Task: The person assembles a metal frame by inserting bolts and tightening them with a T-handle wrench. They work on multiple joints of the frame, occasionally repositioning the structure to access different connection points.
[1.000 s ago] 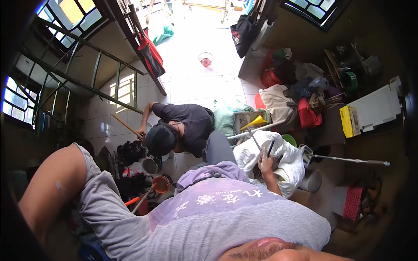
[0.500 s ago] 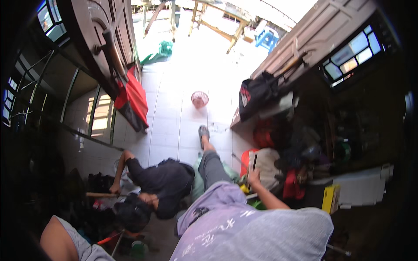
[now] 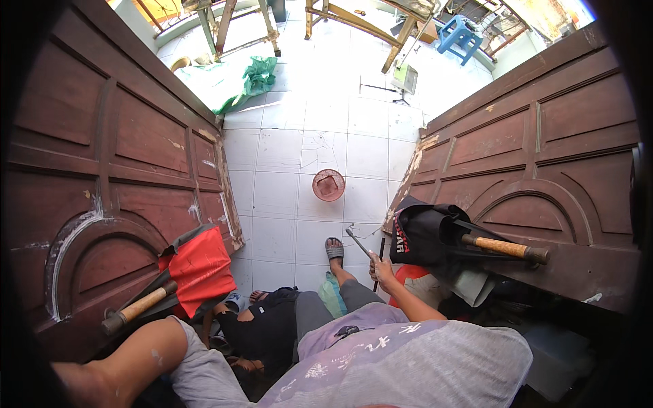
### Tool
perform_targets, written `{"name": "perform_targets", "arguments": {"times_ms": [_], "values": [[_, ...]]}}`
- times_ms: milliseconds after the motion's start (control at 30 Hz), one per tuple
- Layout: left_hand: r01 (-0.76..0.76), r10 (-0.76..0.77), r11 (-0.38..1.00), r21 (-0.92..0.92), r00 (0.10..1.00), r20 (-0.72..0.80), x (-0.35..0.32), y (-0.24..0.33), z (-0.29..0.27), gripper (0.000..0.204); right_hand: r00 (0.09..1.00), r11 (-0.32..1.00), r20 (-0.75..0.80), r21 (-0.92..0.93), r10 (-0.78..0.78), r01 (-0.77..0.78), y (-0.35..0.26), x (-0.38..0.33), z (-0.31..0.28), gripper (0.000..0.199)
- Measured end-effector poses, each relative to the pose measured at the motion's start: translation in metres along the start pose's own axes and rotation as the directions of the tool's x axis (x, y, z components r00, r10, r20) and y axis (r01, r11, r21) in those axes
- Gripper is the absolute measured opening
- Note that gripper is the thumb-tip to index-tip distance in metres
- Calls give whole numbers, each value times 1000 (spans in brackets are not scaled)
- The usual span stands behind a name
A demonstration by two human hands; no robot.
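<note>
My right hand point(image 3: 383, 268) is closed around a thin grey rod point(image 3: 359, 243) at centre right, its free end pointing forward and left over the tiles. A slim black bar point(image 3: 379, 266) stands beside the fingers; whether the hand grips it too cannot be made out. My left arm point(image 3: 146, 353) reaches from a grey sleeve into the dark lower-left rim, where its hand is not visible. Ahead of my sandalled foot point(image 3: 334, 250), a pink basket point(image 3: 329, 185) sits on the floor with something brownish inside.
Brown doors point(image 3: 136, 143) flank me, a red bag point(image 3: 201, 262) hanging on the left and a black bag point(image 3: 432, 234) on the right. A person in dark clothing point(image 3: 262, 330) crouches close at lower left. Beyond are wooden trestles point(image 3: 354, 24), green sheeting point(image 3: 255, 80) and a blue stool point(image 3: 459, 37).
The view has shifted, bringing both doors and the basket out more fully. My right hand has moved forward with the rod. The crouching person now shows less, partly behind my body.
</note>
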State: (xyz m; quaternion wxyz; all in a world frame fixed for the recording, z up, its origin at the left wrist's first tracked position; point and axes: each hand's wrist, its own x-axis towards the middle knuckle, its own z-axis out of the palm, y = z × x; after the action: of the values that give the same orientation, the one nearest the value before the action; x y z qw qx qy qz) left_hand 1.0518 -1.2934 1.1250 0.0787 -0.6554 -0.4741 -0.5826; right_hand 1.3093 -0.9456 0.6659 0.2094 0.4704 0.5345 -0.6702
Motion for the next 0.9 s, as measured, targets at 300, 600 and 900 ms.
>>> {"name": "perform_targets", "arguments": {"times_ms": [300,600,900], "values": [[791,-656,178,-586,-348,-669,-310,-199,41,24,972,956,-234,291,20,50,-180,107,35,30],[499,-495,-865,-45,-837,232,-444,-367,-54,35,891,801,-176,534,419,-271,-177,295,-32,35],[945,-831,-284,-163,-328,-449,-232,-766,-326,35,698,736,-502,675,510,-52,-349,248,54,23]]}}
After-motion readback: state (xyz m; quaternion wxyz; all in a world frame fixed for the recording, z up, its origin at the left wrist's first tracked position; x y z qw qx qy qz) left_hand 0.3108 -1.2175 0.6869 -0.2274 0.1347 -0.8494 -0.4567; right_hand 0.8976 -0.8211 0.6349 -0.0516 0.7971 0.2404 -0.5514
